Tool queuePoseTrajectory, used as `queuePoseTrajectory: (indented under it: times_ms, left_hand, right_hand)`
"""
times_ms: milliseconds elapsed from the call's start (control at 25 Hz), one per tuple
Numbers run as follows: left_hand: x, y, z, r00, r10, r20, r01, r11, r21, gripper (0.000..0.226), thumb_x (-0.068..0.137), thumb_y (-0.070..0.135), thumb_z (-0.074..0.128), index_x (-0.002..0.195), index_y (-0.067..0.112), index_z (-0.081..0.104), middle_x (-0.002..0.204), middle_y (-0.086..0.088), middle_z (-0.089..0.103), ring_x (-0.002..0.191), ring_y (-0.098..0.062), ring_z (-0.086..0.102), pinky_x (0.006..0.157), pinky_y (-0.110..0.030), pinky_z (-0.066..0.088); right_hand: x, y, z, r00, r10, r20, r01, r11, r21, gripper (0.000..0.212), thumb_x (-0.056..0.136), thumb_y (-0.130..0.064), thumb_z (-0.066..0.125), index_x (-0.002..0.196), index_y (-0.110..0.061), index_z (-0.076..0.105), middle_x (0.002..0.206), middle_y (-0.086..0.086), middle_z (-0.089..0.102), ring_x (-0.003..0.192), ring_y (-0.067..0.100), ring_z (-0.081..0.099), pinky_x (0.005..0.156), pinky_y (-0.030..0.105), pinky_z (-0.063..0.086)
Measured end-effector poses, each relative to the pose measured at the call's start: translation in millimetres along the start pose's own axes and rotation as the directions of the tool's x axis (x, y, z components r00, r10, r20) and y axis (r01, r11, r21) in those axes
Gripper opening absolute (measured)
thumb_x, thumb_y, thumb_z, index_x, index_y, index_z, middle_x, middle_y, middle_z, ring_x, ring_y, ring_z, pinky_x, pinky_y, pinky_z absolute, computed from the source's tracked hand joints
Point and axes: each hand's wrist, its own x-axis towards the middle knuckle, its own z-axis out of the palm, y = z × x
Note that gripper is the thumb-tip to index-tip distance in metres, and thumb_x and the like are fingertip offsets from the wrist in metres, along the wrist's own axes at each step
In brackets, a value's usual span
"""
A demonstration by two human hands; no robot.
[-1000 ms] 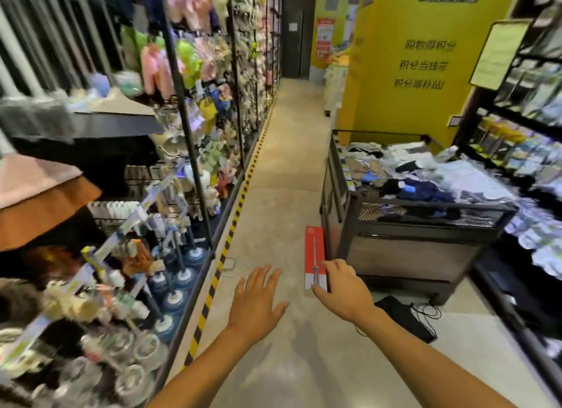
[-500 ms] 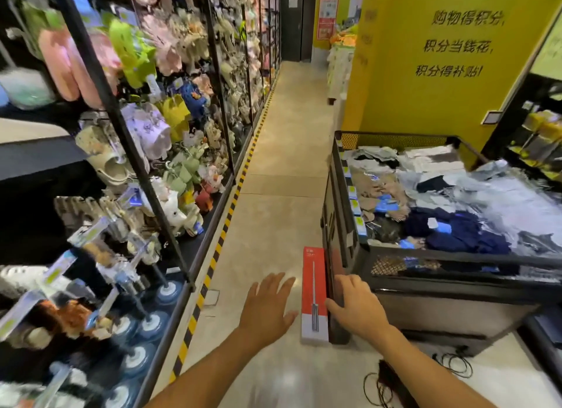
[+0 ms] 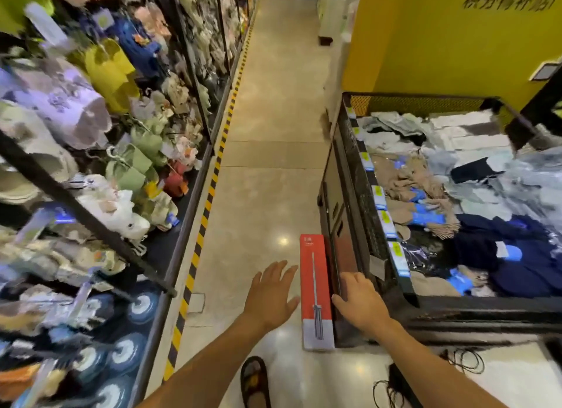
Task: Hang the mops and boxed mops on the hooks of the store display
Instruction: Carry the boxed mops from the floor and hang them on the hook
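Note:
A long red boxed mop (image 3: pixel 316 289) stands upright on the floor, leaning against the side of a black mesh bin (image 3: pixel 359 176). My right hand (image 3: pixel 360 301) grips the box's right edge, fingers tucked between box and bin. Just left of the box, my left hand (image 3: pixel 270 289) hovers with fingers spread and holds nothing. The store display (image 3: pixel 91 219) with hooks runs along the left. Round blue-and-white mop heads (image 3: pixel 140 307) hang low on it.
The bin holds socks and folded cloth. A yellow-black floor stripe (image 3: pixel 209 195) edges the display's base. Slippers and plush goods crowd the display's upper hooks. Black cables (image 3: pixel 465 362) lie on the floor at bottom right. My slippered foot (image 3: pixel 255 380) is below my arms.
The view has tilted down and drawn nearer to the box and bin. Both hands keep the same places beside the red box.

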Motion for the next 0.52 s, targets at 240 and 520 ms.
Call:
queuePoseTrajectory:
  times_ms: [240, 520]
  left_hand:
    - [125.9, -65.9, 57.0, 0.984, 0.043, 0.170, -0.052, 0.998, 0.045, 0.072, 0.104, 0.054, 0.044, 0.165, 0.031, 0.015, 0.174, 0.000, 0.014, 0.160, -0.024, 0.014, 0.127, -0.049, 0.022]
    - [240.1, -113.1, 229.6, 0.954, 0.014, 0.301, -0.010, 1.000, -0.015, 0.069, 0.103, 0.049, 0.052, 0.162, 0.031, 0.022, 0.172, -0.001, 0.023, 0.158, -0.024, 0.023, 0.126, -0.048, 0.028]
  right_hand:
    - [134.7, 15.0, 52.7, 0.987, 0.135, 0.092, -0.143, 0.986, 0.082, 0.047, 0.097, -0.034, 0.061, 0.139, -0.014, 0.051, 0.137, 0.013, 0.051, 0.129, 0.035, 0.048, 0.104, 0.045, 0.045]
    - [276.8, 98.3, 200.5, 0.951, 0.271, 0.150, -0.295, 0.941, 0.165, 0.056, 0.093, -0.040, 0.068, 0.141, -0.018, 0.050, 0.138, 0.009, 0.051, 0.128, 0.031, 0.050, 0.103, 0.044, 0.049]
